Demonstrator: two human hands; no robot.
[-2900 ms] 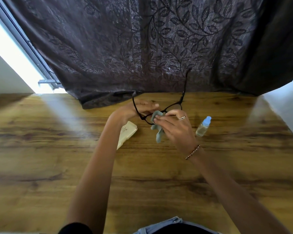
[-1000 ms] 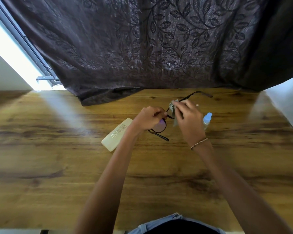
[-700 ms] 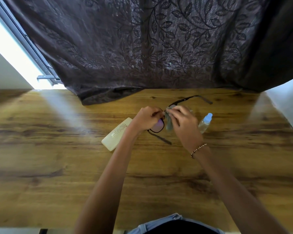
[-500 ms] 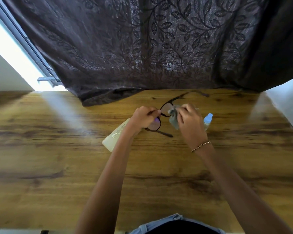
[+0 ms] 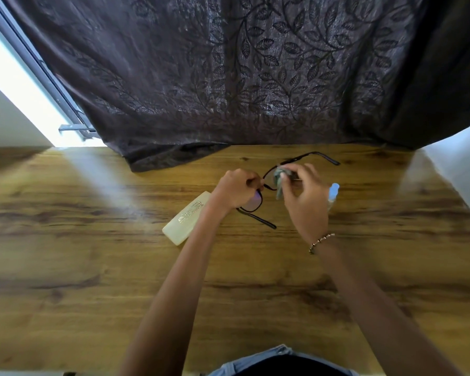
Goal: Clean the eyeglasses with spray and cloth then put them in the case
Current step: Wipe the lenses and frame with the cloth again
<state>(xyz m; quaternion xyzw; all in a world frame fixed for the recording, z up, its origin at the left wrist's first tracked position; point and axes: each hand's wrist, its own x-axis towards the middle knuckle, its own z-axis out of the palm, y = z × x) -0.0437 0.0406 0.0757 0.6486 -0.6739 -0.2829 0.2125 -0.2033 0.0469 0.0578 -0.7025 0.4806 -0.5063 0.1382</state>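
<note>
1. The glasses (image 5: 258,203) are up off the table (image 5: 92,267), held between my two hands, their long axis running from near-left to far-right; one arm of the frame points back toward me, the other reaches out toward the curtain (image 5: 228,77).
2. My left hand (image 5: 235,189) is closed on the frame at the nearer lens, pinching it by the rim close to the bridge.
3. My right hand (image 5: 305,196) is closed on the cloth (image 5: 278,183), pressing it around the farther lens; I judge I'm in the wiping step, the casing not yet begun.
4. The case (image 5: 186,218) lies shut on the table just left of my left wrist, angled much like the glasses, so the left hand is the nearer one for reaching it.
5. The spray bottle (image 5: 333,192) stands just behind my right hand, partly hidden by it.
</note>
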